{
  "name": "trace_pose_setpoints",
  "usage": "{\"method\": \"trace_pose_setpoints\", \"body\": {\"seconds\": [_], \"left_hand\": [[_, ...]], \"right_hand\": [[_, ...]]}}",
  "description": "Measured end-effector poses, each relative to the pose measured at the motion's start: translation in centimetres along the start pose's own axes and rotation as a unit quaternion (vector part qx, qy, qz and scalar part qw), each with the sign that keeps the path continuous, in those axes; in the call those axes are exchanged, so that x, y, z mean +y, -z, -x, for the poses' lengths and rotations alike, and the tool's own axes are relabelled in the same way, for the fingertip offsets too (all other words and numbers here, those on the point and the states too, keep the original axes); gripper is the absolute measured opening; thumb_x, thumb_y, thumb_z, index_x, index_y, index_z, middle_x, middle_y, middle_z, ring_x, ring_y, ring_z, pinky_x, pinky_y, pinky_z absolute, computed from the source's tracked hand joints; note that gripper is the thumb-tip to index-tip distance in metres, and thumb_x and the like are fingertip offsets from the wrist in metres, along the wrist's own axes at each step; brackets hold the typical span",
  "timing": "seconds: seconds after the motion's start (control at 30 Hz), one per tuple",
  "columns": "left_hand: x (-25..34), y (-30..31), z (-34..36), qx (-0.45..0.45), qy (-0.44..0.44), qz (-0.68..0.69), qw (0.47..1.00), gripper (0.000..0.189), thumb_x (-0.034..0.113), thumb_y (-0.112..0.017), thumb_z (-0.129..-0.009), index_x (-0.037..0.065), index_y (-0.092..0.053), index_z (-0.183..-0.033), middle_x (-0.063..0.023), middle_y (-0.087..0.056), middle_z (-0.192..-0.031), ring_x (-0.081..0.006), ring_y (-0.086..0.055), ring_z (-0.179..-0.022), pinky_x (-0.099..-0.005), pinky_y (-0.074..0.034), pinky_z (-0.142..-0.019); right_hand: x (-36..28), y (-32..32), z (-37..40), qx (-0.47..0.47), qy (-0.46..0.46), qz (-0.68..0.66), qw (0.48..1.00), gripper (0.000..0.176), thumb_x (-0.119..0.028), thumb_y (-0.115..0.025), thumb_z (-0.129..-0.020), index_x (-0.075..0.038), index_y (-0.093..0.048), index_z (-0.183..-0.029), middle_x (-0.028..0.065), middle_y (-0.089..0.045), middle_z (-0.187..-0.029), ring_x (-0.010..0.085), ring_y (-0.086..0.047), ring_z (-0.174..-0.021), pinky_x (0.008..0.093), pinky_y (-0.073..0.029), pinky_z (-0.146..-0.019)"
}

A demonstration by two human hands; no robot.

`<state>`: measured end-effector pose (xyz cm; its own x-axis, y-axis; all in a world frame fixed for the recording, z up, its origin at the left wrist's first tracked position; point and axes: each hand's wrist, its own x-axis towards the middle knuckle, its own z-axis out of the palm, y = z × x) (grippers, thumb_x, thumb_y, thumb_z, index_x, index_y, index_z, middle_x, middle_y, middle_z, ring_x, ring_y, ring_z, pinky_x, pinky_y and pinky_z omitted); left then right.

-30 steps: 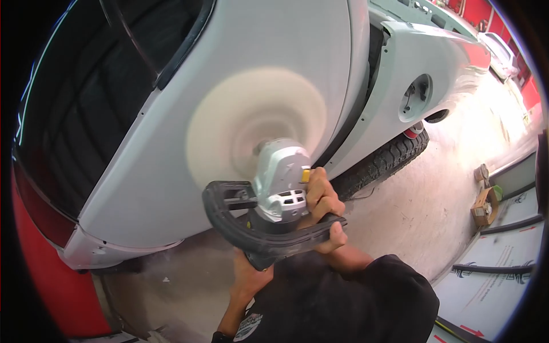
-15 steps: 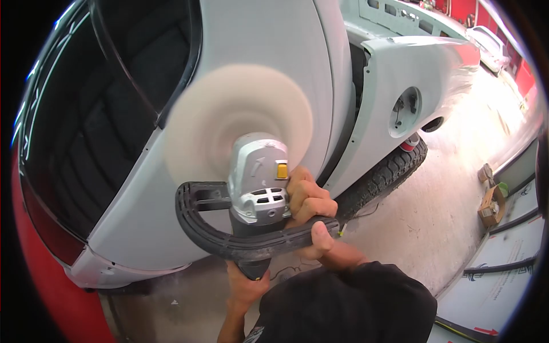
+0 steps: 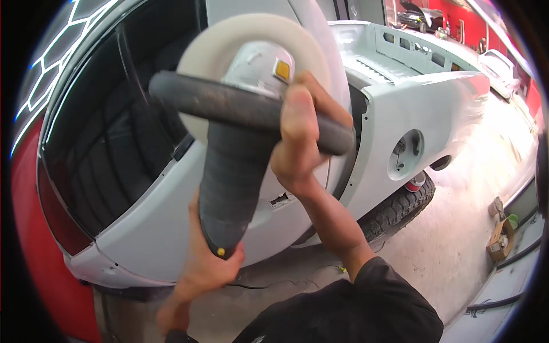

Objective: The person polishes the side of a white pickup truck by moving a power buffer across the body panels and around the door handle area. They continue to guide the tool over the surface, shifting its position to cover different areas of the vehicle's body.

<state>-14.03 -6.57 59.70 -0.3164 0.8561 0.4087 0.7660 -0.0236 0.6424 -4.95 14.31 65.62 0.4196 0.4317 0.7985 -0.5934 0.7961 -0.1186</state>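
A rotary polisher with a pale round pad is held up against the white truck cab, the pad lying over the panel beside the dark window. My left hand is wrapped round the rear end of its dark body, by the cord side. My right hand grips the black loop handle near its right end, fingers close to the silver head with its yellow button. The pad's lower part is hidden behind the tool.
A dark side window fills the left. To the right stand the white truck bed panel and a knobby tire. A power cord lies on the floor. A cardboard box sits at the right wall.
The polisher has moved upward and tilted, its handle now nearer the camera. Both hands rose with it, still holding. The pad looks less blurred, and the view has shifted.
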Motion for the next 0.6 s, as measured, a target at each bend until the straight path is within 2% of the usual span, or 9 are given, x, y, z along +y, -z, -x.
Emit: {"method": "trace_pose_setpoints", "body": {"seconds": [0.03, 0.07, 0.17, 0.2, 0.27, 0.33, 0.4, 0.53, 0.6], "left_hand": [[0.6, 0.8, -0.9, 0.008, 0.014, -0.001, 1.0, 0.099, -0.002, -0.069, -0.075, 0.001, -0.017, -0.16, -0.021, -0.047, -0.136, -0.0306, -0.052, -0.126, -0.0426, -0.041, -0.109], [1.6, 1.4, -1.7, 0.016, 0.036, 0.009, 0.999, 0.098, -0.003, -0.069, -0.076, 0.003, -0.018, -0.16, -0.019, -0.051, -0.129, -0.0281, -0.056, -0.119, -0.0409, -0.045, -0.104], [5.1, 3.3, -4.3, 0.038, 0.11, 0.058, 0.991, 0.097, -0.005, -0.067, -0.078, 0.008, -0.019, -0.161, -0.0122, -0.062, -0.108, -0.0192, -0.065, -0.096, -0.0343, -0.054, -0.085], [4.7, 3.6, -5.3, 0.057, 0.035, 0.05, 0.996, 0.092, -0.008, -0.065, -0.08, 0.009, -0.021, -0.16, -0.0062, -0.062, -0.088, -0.0121, -0.063, -0.069, -0.0287, -0.054, -0.062], [7.2, 5.2, -7.4, 0.024, 0.074, 0.039, 0.996, 0.089, -0.009, -0.064, -0.081, 0.008, -0.023, -0.158, -0.0067, -0.061, -0.083, -0.013, -0.061, -0.06, -0.0304, -0.053, -0.053], [7.9, 6.2, -9.2, 0.056, 0.052, 0.031, 0.997, 0.083, -0.01, -0.064, -0.082, 0.007, -0.027, -0.155, -0.0062, -0.059, -0.078, -0.0134, -0.058, -0.051, -0.0309, -0.05, -0.044], [9.3, 7.1, -10.8, 0.068, 0.039, 0.01, 0.997, 0.062, -0.008, -0.064, -0.081, 0.004, -0.045, -0.139, -0.0065, -0.06, -0.081, -0.013, -0.059, -0.052, -0.0292, -0.051, -0.045], [9.3, 8.7, -13.1, 0.063, 0.016, 0.007, 0.998, 0.058, -0.007, -0.063, -0.082, 0.004, -0.048, -0.136, -0.0066, -0.061, -0.083, -0.0131, -0.058, -0.052, -0.0294, -0.05, -0.045], [9.2, 8.7, -13.2, 0.064, 0.014, -0.004, 0.998, 0.059, -0.006, -0.063, -0.082, 0.004, -0.047, -0.138, -0.0065, -0.061, -0.083, -0.0132, -0.058, -0.051, -0.0295, -0.05, -0.046]], "right_hand": [[1.6, -0.9, -1.1, 0.004, 0.039, -0.039, 0.999, 0.035, -0.011, -0.056, -0.095, -0.002, -0.038, -0.066, -0.0048, -0.036, -0.064, 0.0059, -0.03, -0.064, 0.0274, -0.021, -0.057], [2.2, -2.5, -2.4, 0.041, 0.047, -0.029, 0.998, 0.04, 0.0, -0.069, -0.077, -0.005, -0.033, -0.06, 0.0021, -0.033, -0.056, 0.0156, -0.026, -0.053, 0.0346, -0.027, -0.053], [2.0, -6.3, -5.8, 0.086, -0.019, -0.152, 0.984, 0.041, -0.001, -0.069, -0.078, -0.004, -0.032, -0.06, 0.0032, -0.036, -0.057, 0.0162, -0.03, -0.052, 0.0353, -0.027, -0.053], [2.7, -6.7, -7.2, 0.065, 0.009, -0.14, 0.988, 0.035, -0.003, -0.068, -0.083, -0.002, -0.042, -0.059, 0.0013, -0.042, -0.055, 0.0134, -0.036, -0.05, 0.0335, -0.03, -0.051], [4.3, -7.5, -9.9, 0.026, 0.065, -0.117, 0.991, 0.038, -0.009, -0.066, -0.094, 0.003, -0.062, -0.058, -0.0025, -0.053, -0.05, 0.0077, -0.05, -0.046, 0.03, -0.037, -0.047], [3.9, -9.2, -11.7, 0.067, 0.028, -0.134, 0.988, 0.038, -0.015, -0.071, -0.091, 0.007, -0.064, -0.061, 0.0056, -0.063, -0.054, 0.0131, -0.06, -0.05, 0.0334, -0.045, -0.052], [5.7, -11.6, -13.6, 0.128, 0.068, -0.117, 0.982, 0.04, -0.02, -0.073, -0.089, 0.008, -0.065, -0.062, 0.012, -0.067, -0.058, 0.0189, -0.066, -0.054, 0.037, -0.049, -0.058], [5.3, -12.4, -15.3, 0.132, -0.009, -0.169, 0.977, 0.04, -0.028, -0.075, -0.086, 0.007, -0.07, -0.067, 0.0195, -0.071, -0.065, 0.0305, -0.073, -0.063, 0.0421, -0.054, -0.069], [5.3, -11.9, -14.7, 0.14, 0.01, -0.121, 0.983, 0.035, -0.025, -0.074, -0.087, 0.006, -0.073, -0.072, 0.0198, -0.071, -0.066, 0.0304, -0.074, -0.064, 0.0407, -0.055, -0.068]]}}
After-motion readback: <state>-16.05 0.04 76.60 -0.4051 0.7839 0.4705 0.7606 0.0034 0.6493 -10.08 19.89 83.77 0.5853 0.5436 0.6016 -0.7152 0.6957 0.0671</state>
